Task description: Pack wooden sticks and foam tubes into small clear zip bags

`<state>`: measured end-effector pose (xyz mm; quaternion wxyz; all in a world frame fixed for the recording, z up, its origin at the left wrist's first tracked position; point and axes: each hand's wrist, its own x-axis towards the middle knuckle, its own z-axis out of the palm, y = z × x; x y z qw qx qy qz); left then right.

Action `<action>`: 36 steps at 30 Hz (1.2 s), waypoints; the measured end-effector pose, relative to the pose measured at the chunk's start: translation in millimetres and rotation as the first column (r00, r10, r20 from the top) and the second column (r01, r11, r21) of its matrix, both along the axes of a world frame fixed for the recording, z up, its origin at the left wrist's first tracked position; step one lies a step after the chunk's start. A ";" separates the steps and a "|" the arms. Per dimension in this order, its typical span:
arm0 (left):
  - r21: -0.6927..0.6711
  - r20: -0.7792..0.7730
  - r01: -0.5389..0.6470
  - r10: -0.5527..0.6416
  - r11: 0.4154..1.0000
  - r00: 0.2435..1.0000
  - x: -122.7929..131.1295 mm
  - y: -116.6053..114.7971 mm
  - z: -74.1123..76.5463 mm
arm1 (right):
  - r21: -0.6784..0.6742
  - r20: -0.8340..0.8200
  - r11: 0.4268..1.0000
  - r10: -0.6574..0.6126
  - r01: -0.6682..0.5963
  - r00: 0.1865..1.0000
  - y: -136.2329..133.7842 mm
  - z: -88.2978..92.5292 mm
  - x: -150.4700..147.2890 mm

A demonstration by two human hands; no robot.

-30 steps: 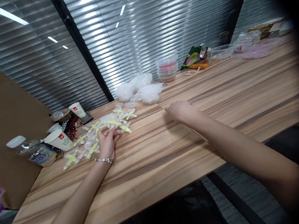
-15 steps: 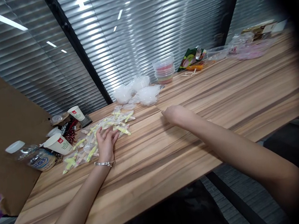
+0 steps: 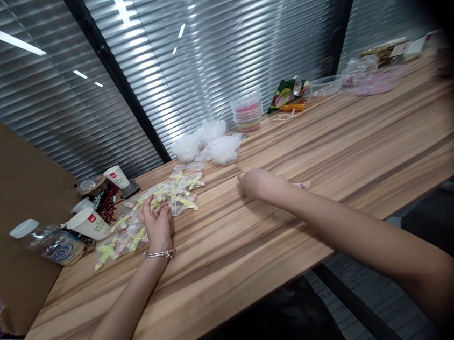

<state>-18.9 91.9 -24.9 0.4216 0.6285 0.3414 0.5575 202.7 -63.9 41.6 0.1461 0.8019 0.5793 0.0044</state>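
Note:
My left hand (image 3: 156, 223) rests at the near side of a spread of small clear plastic packets (image 3: 138, 238) with yellow and pinkish pieces inside. Its fingers are partly bent and apart over the packets, with no packet plainly gripped. A silver bracelet (image 3: 157, 254) circles the wrist. Over the bare wood to the right, my right hand (image 3: 256, 184) is closed, knuckles up; its fingers are mostly hidden, so what they may hold cannot be seen. A small pinkish-white piece (image 3: 304, 184) shows just beyond the right forearm.
White-filled clear bags (image 3: 225, 148) and stacked plastic tubs (image 3: 247, 115) line the table's back. A green packet (image 3: 287, 94) and a pink clear container (image 3: 378, 82) stand farther right. At left are paper cups (image 3: 89, 223), a bottle (image 3: 63, 249) and a cardboard panel (image 3: 8, 176).
My left hand has drawn slightly left, its fingers more bent over the packets. My right hand has shifted a little left and nearer. The pinkish-white piece now shows beyond the right forearm.

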 end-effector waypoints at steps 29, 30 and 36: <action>0.147 -0.078 -0.037 0.049 0.988 0.996 -1.7 1.0 2.1 | 0.389 0.127 0.789 0.465 -0.475 0.876 -11.6 -32.6 -44.1; 0.145 -0.077 -0.036 0.048 0.989 0.996 -1.6 1.0 1.9 | 0.390 0.123 0.787 0.470 -0.478 0.874 -11.7 -31.0 -44.8; 0.148 -0.075 -0.034 0.045 0.988 0.996 -1.7 0.9 0.8 | 0.402 0.147 0.762 0.493 -0.508 0.857 -17.0 -15.2 -51.5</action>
